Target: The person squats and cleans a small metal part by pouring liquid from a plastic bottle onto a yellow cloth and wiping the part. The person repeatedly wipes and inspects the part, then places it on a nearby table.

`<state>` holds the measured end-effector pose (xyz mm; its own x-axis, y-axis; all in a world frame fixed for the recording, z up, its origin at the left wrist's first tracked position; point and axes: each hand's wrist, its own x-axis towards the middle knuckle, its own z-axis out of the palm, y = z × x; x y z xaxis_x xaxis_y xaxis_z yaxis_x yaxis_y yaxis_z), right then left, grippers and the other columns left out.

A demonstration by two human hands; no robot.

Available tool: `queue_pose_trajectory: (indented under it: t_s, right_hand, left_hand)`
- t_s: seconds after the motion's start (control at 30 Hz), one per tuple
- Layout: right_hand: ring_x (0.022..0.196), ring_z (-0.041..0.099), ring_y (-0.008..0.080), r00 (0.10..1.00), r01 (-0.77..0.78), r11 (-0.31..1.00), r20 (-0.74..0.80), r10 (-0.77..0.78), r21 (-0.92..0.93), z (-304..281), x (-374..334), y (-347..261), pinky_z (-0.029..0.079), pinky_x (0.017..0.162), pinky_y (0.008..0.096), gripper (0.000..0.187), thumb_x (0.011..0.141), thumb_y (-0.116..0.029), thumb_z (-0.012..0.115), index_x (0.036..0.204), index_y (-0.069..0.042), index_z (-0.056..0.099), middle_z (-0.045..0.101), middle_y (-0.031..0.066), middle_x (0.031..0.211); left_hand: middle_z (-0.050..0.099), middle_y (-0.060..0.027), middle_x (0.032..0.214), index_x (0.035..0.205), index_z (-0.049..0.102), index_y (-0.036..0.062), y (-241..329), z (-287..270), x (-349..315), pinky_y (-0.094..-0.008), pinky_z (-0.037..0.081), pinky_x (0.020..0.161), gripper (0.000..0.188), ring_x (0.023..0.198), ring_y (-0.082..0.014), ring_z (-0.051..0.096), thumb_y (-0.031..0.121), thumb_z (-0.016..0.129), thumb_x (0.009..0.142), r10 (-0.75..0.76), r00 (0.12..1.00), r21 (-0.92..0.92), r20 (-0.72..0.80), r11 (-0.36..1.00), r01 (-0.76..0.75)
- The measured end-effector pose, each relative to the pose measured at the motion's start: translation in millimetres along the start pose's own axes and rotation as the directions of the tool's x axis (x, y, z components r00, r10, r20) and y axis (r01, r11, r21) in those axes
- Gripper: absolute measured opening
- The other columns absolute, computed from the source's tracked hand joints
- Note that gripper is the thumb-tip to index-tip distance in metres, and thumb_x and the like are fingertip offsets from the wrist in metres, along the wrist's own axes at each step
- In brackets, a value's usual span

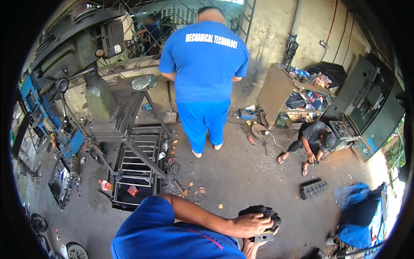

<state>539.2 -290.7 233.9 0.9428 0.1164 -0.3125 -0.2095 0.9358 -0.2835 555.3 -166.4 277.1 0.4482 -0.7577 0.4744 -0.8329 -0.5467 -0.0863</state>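
Note:
From the left, my left arm reaches across to the lower right. My left hand point(254, 224) has its fingers bent over a dark, crumpled thing that looks like black cloth point(263, 210). Just below it is a small grey metal block point(264, 237) with a round hole in its face. My right hand point(251, 247) grips the block from underneath, mostly hidden by my left hand and the lower edge. Cloth and block touch each other; what lies between them does not show.
Ahead stands a person in blue point(207, 64), back turned. At left are a drill press point(101, 101) and a metal rack point(138, 159). Rightward, a seated person point(314, 138) is beside a wooden cabinet point(276, 90); an engine block point(314, 189) and blue tarp point(360, 216) lie nearer.

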Motion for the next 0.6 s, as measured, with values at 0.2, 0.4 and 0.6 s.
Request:
queue_pose_trajectory:
  t_s: [0.2, 0.4, 0.6]
  right_hand:
    - [0.118, 0.059, 0.0341, 0.983, -0.131, 0.991, 0.126, 0.131, -0.007, 8.2, 85.3, -84.9, 0.047, 0.103, 0.0548, 0.074, 0.090, -0.073, 0.047, 0.132, -0.014, 0.061, 0.064, 0.0119, 0.126]
    - [0.118, 0.060, 0.0338, 0.979, -0.150, 0.988, 0.135, 0.155, -0.042, 1.2, 150.7, -149.4, 0.047, 0.103, 0.0546, 0.075, 0.091, -0.073, 0.047, 0.133, -0.013, 0.062, 0.065, 0.0120, 0.127]
    - [0.118, 0.061, 0.0334, 0.982, -0.145, 0.985, 0.108, 0.155, -0.094, 1.8, 233.7, -184.5, 0.048, 0.103, 0.0529, 0.076, 0.093, -0.072, 0.046, 0.134, -0.011, 0.062, 0.065, 0.0125, 0.129]
  left_hand:
    - [0.065, -0.0072, 0.115, 0.102, 0.075, 0.0060, -37.1, 28.1, 90.3, -0.0362, 0.048, 0.100, 0.033, 0.119, -0.0277, 0.056, 0.029, 0.060, 0.083, 0.048, 0.983, 0.384, 0.180, 0.916, -0.115]
    - [0.055, -0.0169, 0.125, 0.114, 0.065, 0.0014, -86.3, 75.1, 170.0, -0.0398, 0.051, 0.100, 0.028, 0.116, -0.0335, 0.058, 0.015, 0.054, 0.092, -0.160, 0.975, -0.404, 0.152, 0.891, 0.209]
    - [0.058, -0.0124, 0.106, 0.107, 0.068, 0.0002, -131.9, 119.6, 218.0, -0.0408, 0.051, 0.094, 0.029, 0.110, -0.0301, 0.057, 0.018, 0.056, 0.088, -0.133, 0.962, -0.085, 0.240, 0.984, 0.157]
